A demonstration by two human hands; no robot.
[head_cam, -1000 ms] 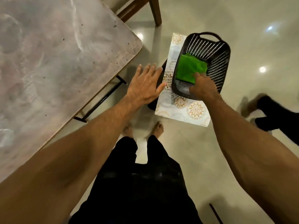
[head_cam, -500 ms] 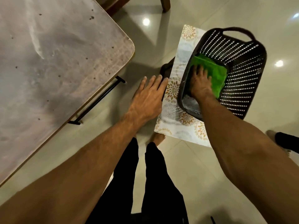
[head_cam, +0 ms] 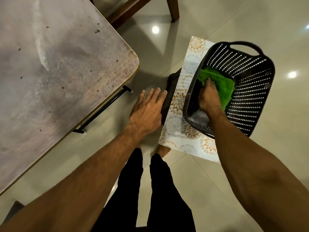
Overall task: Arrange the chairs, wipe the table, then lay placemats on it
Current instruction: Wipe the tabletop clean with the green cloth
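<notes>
A folded green cloth [head_cam: 222, 86] lies inside a black perforated basket [head_cam: 247, 91] at the right. My right hand [head_cam: 209, 96] reaches into the basket and its fingers curl onto the cloth's near edge. The basket sits on floral-patterned placemats [head_cam: 177, 128], which rest on a dark stool [head_cam: 168, 92]. My left hand [head_cam: 147, 111] hovers flat with straight fingers by the stool's left edge, holding nothing. The brown table [head_cam: 58, 72] fills the left, its top speckled with crumbs.
A wooden chair [head_cam: 133, 9] stands beyond the table's far corner, its leg [head_cam: 172, 9] on the glossy tiled floor. A black bar [head_cam: 103, 109] of the table frame sticks out below the table's edge. My legs and bare feet are below.
My right hand has pushed deeper into the basket and closed its fingers on the green cloth. My left hand stays beside the stool. The other person's feet at the right have left the view.
</notes>
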